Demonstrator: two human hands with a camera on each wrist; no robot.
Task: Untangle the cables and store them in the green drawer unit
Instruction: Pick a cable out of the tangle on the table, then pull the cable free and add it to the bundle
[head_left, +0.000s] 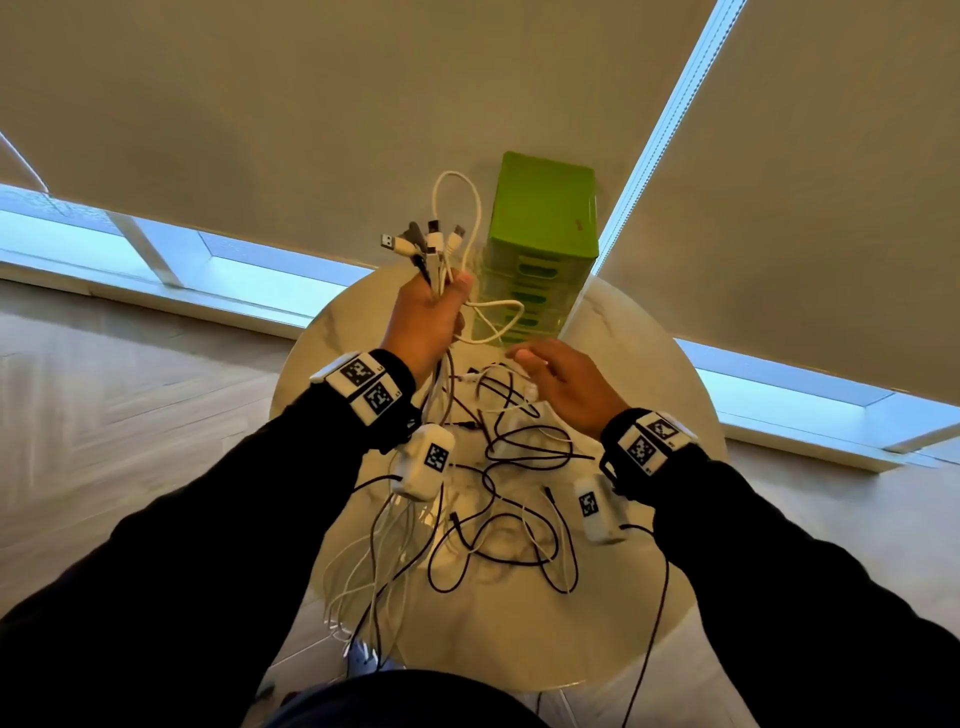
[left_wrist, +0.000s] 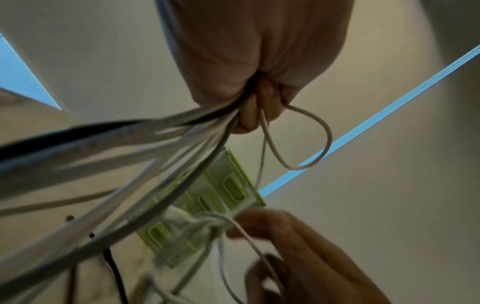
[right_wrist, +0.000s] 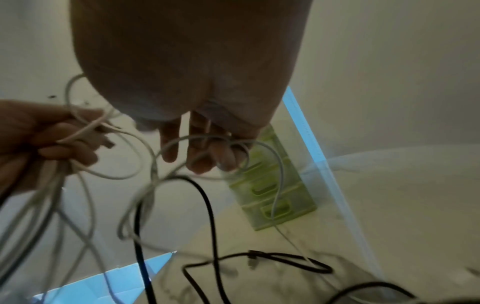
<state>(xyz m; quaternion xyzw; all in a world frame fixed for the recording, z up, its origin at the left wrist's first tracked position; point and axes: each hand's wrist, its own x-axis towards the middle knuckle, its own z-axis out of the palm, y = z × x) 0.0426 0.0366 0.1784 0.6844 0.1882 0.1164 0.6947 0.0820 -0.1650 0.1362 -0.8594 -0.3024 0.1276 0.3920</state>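
My left hand (head_left: 431, 317) is raised above the round table (head_left: 654, 374) and grips a bundle of white and dark cables (head_left: 441, 374). Several of their plug ends (head_left: 431, 241) stick up above the fist. The bundle hangs down to a tangle of black and white cables (head_left: 514, 467) on the tabletop. My right hand (head_left: 566, 384) hovers over the tangle, with a white cable (right_wrist: 187, 138) hooked across its slightly curled fingers (right_wrist: 197, 156). The green drawer unit (head_left: 545, 208) stands at the table's far edge with all its drawers closed, just beyond both hands.
White cables (head_left: 358, 587) trail over the table's front-left edge, and a thin black cable (head_left: 657, 613) hangs off the front right. Around the table are wooden floor (head_left: 130, 415), pale blinds and bright window strips (head_left: 249, 275).
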